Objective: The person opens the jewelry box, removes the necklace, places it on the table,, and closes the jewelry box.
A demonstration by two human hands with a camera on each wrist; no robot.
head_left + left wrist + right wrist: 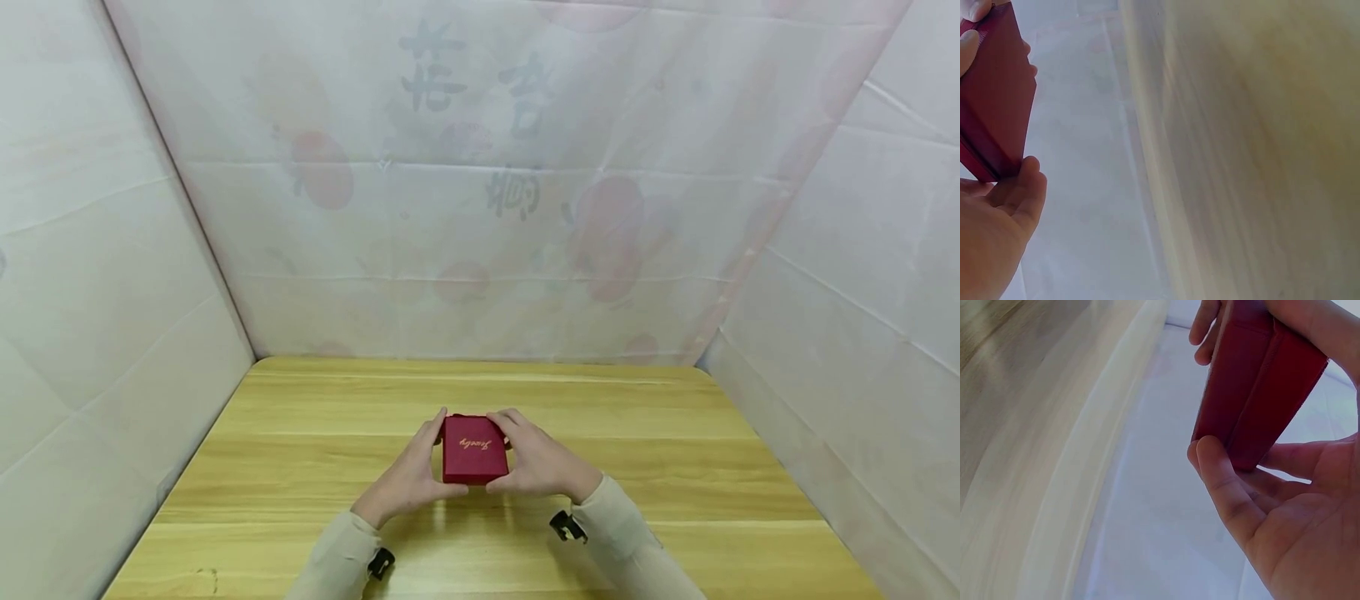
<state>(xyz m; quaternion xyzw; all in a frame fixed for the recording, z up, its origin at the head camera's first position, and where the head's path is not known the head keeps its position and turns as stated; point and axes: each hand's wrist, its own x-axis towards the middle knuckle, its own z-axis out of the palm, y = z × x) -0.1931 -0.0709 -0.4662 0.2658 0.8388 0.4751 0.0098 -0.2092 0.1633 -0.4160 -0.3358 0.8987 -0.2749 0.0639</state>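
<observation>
A small dark red jewelry box (475, 450) with gold lettering, upside down from this side, is held between both hands over the table. My left hand (408, 477) grips its left side, thumb along the near edge and fingers toward the far corner. On the opposite side my right hand (543, 460) grips it the same way. In the left wrist view the flat face of the box (1002, 87) shows, with fingers at its ends. A seam runs along the side of the box (1260, 387) in the right wrist view, where the lid meets the base; its inside is hidden.
A wooden table (315, 408) with light yellow grain spreads under the hands. Pale fabric walls (465, 250) with faint printed characters and reddish blots stand at the back and both sides. Black wrist devices (567, 527) sit by the light sleeves (626, 533).
</observation>
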